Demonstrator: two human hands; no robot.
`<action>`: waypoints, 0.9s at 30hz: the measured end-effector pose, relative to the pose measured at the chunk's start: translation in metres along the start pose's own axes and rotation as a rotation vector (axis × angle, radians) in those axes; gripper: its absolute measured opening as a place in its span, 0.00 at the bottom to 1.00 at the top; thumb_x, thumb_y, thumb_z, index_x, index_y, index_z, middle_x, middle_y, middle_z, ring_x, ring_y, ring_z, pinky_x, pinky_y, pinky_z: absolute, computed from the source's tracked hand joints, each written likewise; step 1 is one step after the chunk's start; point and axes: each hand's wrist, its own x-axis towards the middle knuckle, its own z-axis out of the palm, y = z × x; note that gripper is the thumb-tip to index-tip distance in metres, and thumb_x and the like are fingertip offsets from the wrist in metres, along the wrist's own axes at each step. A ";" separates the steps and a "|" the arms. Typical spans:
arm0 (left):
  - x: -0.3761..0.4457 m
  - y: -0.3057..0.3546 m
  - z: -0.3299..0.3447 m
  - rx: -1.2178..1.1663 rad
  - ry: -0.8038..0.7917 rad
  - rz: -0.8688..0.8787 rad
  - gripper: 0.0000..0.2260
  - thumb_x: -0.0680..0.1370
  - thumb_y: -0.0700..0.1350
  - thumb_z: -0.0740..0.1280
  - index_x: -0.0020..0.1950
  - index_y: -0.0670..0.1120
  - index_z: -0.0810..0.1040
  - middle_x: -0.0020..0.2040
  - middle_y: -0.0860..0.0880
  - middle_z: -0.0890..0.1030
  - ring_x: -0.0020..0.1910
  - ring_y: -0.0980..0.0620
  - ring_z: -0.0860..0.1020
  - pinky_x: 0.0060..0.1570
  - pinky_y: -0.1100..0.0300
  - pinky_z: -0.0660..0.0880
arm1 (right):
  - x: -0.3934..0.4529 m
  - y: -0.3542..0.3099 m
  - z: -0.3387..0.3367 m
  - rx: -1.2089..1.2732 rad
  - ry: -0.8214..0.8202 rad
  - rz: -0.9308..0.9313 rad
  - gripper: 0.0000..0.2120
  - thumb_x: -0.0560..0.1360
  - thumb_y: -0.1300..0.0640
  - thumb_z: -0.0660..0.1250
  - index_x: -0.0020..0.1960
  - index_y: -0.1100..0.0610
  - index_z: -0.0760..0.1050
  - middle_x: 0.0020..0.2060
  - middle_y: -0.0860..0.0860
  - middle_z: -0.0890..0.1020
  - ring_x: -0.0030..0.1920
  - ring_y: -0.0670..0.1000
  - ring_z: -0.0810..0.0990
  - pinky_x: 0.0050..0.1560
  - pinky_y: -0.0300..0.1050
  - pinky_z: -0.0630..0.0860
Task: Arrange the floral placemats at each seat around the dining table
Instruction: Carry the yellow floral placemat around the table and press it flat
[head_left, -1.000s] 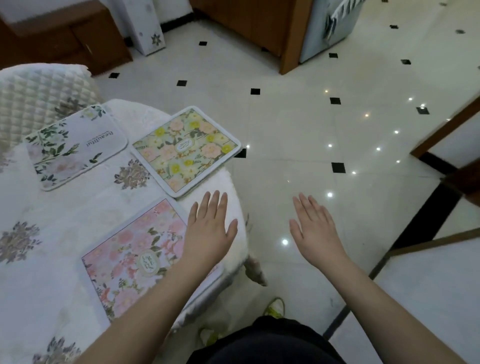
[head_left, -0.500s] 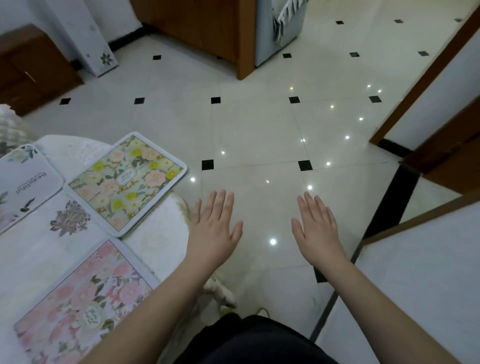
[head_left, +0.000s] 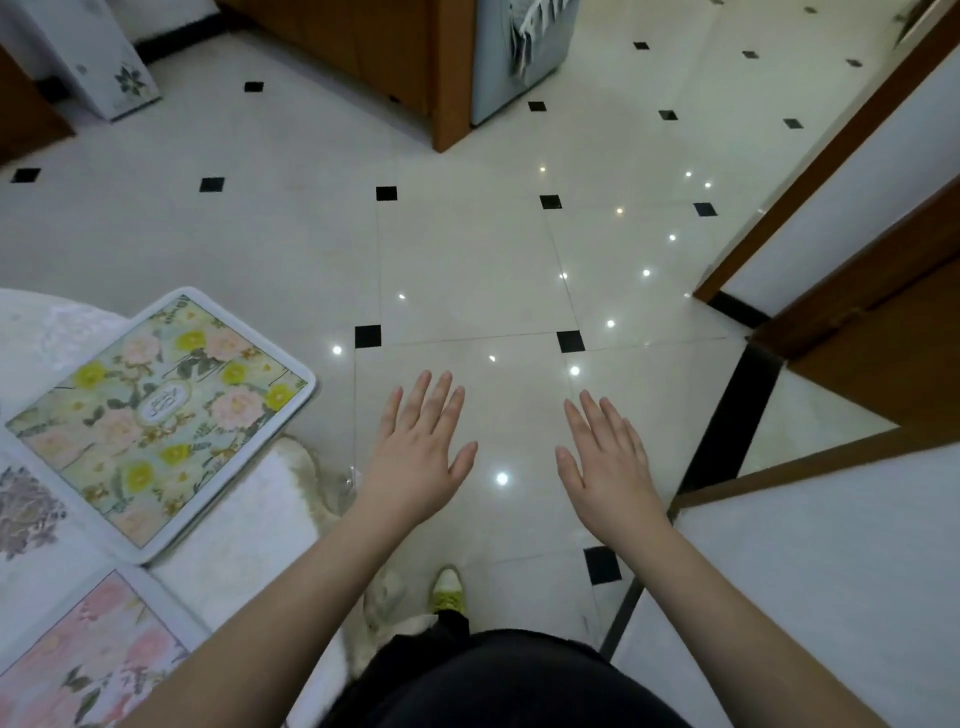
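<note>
Our left hand (head_left: 415, 457) and right hand (head_left: 605, 462) hover flat, fingers spread, holding nothing, over the cream tiled floor (head_left: 467, 270). At left, the yellow-and-pink flowered rectangular placemat (head_left: 156, 421) and the pink flowered placemat (head_left: 88, 660) lie on the white-clothed counter (head_left: 244, 525), likely marking seats.

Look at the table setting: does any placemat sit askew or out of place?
Yes. The yellow-flowered placemat lies at an angle, and its right corner juts past the table edge, over the floor. The pink placemat lies fully on the cloth. Both hands, left and right, hold nothing.
</note>
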 end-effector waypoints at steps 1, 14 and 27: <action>0.009 -0.002 0.000 -0.004 0.001 0.005 0.30 0.80 0.59 0.50 0.77 0.45 0.64 0.78 0.46 0.62 0.79 0.45 0.56 0.75 0.45 0.47 | 0.005 0.002 -0.001 -0.003 -0.001 0.009 0.34 0.77 0.40 0.36 0.80 0.51 0.48 0.80 0.48 0.48 0.79 0.50 0.43 0.75 0.45 0.36; 0.122 0.021 0.006 0.041 -0.038 -0.055 0.30 0.81 0.60 0.47 0.80 0.47 0.59 0.80 0.47 0.58 0.79 0.47 0.52 0.75 0.49 0.42 | 0.105 0.072 -0.020 0.009 -0.036 -0.011 0.35 0.76 0.39 0.34 0.80 0.50 0.47 0.80 0.47 0.47 0.79 0.49 0.42 0.74 0.43 0.35; 0.227 0.054 -0.005 0.055 -0.081 -0.210 0.31 0.80 0.61 0.45 0.79 0.49 0.59 0.79 0.47 0.59 0.79 0.47 0.53 0.74 0.51 0.40 | 0.225 0.159 -0.065 0.034 -0.068 -0.123 0.36 0.75 0.39 0.33 0.80 0.51 0.49 0.80 0.48 0.49 0.79 0.50 0.44 0.74 0.44 0.37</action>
